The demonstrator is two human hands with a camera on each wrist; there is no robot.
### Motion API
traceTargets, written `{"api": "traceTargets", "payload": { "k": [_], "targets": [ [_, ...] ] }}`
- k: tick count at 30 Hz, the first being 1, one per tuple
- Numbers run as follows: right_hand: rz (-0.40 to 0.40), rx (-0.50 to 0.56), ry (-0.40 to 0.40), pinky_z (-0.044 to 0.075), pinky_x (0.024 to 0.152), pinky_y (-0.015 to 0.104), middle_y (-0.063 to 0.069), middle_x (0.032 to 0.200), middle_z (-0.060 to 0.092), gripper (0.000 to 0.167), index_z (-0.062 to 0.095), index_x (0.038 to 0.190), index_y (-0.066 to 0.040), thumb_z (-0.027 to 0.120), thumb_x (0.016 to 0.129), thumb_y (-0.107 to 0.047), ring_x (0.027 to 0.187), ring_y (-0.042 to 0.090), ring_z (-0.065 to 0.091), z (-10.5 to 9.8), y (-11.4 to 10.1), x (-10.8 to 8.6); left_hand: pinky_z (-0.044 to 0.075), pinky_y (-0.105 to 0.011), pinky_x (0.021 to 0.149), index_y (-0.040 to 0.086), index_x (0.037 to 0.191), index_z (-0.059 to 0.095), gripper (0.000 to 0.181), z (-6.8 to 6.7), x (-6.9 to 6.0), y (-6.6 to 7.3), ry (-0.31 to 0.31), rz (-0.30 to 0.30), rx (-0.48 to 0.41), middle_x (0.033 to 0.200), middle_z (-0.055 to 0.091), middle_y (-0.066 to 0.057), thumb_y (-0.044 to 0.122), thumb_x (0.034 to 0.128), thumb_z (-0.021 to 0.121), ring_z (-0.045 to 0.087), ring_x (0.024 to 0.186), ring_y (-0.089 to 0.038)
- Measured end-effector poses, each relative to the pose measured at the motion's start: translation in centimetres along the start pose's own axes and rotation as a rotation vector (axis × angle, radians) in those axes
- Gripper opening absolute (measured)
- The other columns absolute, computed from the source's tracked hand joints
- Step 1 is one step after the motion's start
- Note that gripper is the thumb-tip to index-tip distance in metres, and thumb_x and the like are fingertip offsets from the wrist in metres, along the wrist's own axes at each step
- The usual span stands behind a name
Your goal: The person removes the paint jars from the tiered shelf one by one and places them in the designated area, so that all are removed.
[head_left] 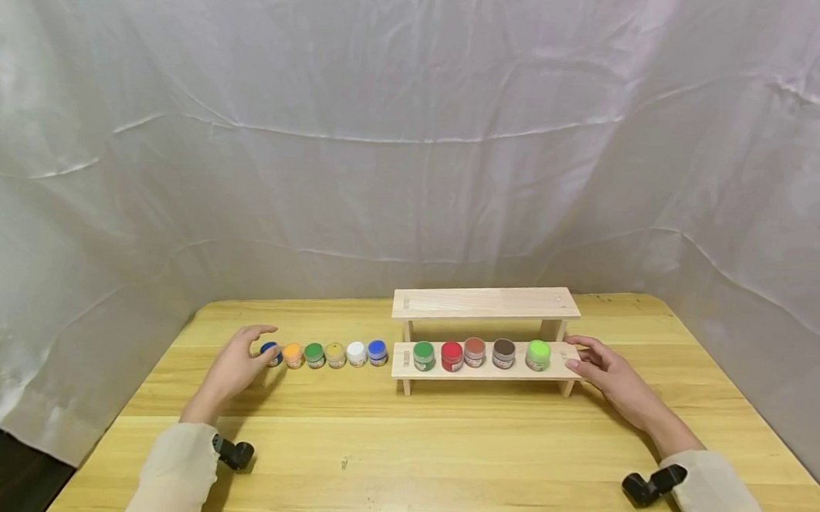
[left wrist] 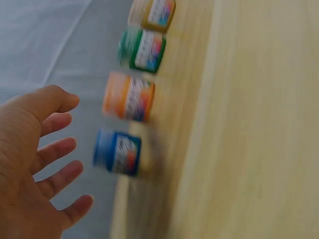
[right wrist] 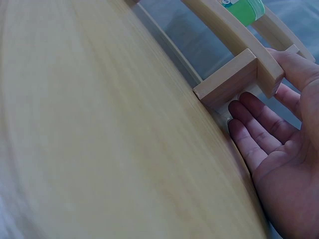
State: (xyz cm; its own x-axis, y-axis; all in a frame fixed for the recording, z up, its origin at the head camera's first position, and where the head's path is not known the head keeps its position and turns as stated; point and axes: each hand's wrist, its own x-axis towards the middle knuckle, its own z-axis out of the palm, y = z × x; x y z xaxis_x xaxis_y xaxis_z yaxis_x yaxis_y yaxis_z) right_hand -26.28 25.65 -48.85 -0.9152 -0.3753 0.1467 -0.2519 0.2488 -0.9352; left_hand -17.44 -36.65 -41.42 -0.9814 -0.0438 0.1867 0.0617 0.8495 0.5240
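My left hand is beside a dark blue paint jar at the left end of a row on the table. In the left wrist view its fingers are spread and bent a little, apart from the jar. An orange paint jar and a green paint jar follow in the row. My right hand holds the right end of a two-tier wooden rack, with the thumb on the lower board and fingers beside the leg. A light green paint jar stands on that board near the hand.
A yellow jar, a white jar and a blue jar continue the table row. On the lower board stand a dark green jar, red jar, reddish-brown jar and dark brown jar. Grey cloth hangs behind.
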Motion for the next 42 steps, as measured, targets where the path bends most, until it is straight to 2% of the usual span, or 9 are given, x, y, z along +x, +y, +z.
{"api": "traceTargets", "payload": {
  "k": [5, 8, 16, 22, 27, 34, 42],
  "targets": [
    [-0.011, -0.017, 0.0, 0.049, 0.082, 0.019, 0.022, 0.118, 0.056, 0.053, 0.039, 0.145, -0.004, 0.059, 0.1, -0.022, 0.099, 0.011, 0.058, 0.0, -0.1, -0.1, 0.032, -0.065, 0.103, 0.004, 0.134, 0.055, 0.044, 0.2, -0.3, 2.7, 0.055, 0.096, 0.041, 0.138, 0.048, -0.024, 0.026, 0.0967, 0.063, 0.04, 0.129, -0.046],
    [-0.01, -0.033, 0.002, 0.049, 0.083, 0.018, 0.022, 0.12, 0.055, 0.054, 0.039, 0.146, -0.005, 0.059, 0.1, -0.023, 0.1, 0.009, 0.058, 0.0, -0.2, -0.1, 0.034, -0.065, 0.102, 0.006, 0.132, 0.058, 0.041, 0.6, -0.5, 4.4, 0.063, 0.15, 0.051, 0.136, 0.052, -0.022, 0.024, 0.096, 0.065, 0.043, 0.127, -0.045],
    [-0.006, -0.059, 0.008, 0.048, 0.083, 0.018, 0.021, 0.12, 0.055, 0.055, 0.039, 0.147, -0.005, 0.06, 0.099, -0.024, 0.1, 0.009, 0.057, -0.1, -0.1, 0.0, 0.039, -0.061, 0.099, 0.009, 0.127, 0.063, 0.039, 2.4, -1.1, 8.4, 0.049, 0.259, 0.058, 0.131, 0.058, -0.015, 0.023, 0.092, 0.071, 0.05, 0.123, -0.039],
    [-0.003, -0.053, 0.005, 0.048, 0.083, 0.018, 0.022, 0.12, 0.055, 0.055, 0.039, 0.147, -0.005, 0.06, 0.099, -0.024, 0.1, 0.01, 0.057, -0.1, -0.1, 0.0, 0.042, -0.056, 0.1, 0.011, 0.124, 0.065, 0.036, 3.7, -1.1, 11.2, 0.01, 0.328, 0.07, 0.128, 0.061, -0.011, 0.025, 0.0914, 0.071, 0.052, 0.122, -0.035],
    [0.002, -0.048, 0.014, 0.048, 0.083, 0.019, 0.02, 0.119, 0.056, 0.054, 0.04, 0.146, -0.005, 0.06, 0.099, -0.024, 0.099, 0.011, 0.058, 0.0, -0.1, 0.0, 0.043, -0.054, 0.099, 0.012, 0.123, 0.066, 0.034, 4.8, -0.9, 12.8, -0.017, 0.368, 0.068, 0.127, 0.062, -0.008, 0.025, 0.0915, 0.071, 0.054, 0.12, -0.032],
    [0.001, -0.037, 0.004, 0.049, 0.083, 0.019, 0.021, 0.119, 0.055, 0.055, 0.038, 0.146, -0.004, 0.059, 0.1, -0.023, 0.099, 0.011, 0.058, 0.1, -0.3, 0.0, 0.044, -0.049, 0.1, 0.011, 0.122, 0.067, 0.034, 6.1, -0.3, 14.2, -0.067, 0.418, 0.02, 0.123, 0.064, -0.003, 0.026, 0.0921, 0.07, 0.056, 0.118, -0.027],
    [0.002, -0.081, 0.013, 0.048, 0.082, 0.018, 0.02, 0.12, 0.056, 0.054, 0.039, 0.146, -0.005, 0.059, 0.1, -0.025, 0.1, 0.008, 0.056, 0.0, -0.5, -0.2, 0.043, -0.048, 0.102, 0.014, 0.127, 0.064, 0.037, 7.8, 0.3, 16.1, -0.095, 0.429, 0.04, 0.126, 0.063, -0.003, 0.03, 0.0939, 0.068, 0.054, 0.121, -0.025]
  ]
}}
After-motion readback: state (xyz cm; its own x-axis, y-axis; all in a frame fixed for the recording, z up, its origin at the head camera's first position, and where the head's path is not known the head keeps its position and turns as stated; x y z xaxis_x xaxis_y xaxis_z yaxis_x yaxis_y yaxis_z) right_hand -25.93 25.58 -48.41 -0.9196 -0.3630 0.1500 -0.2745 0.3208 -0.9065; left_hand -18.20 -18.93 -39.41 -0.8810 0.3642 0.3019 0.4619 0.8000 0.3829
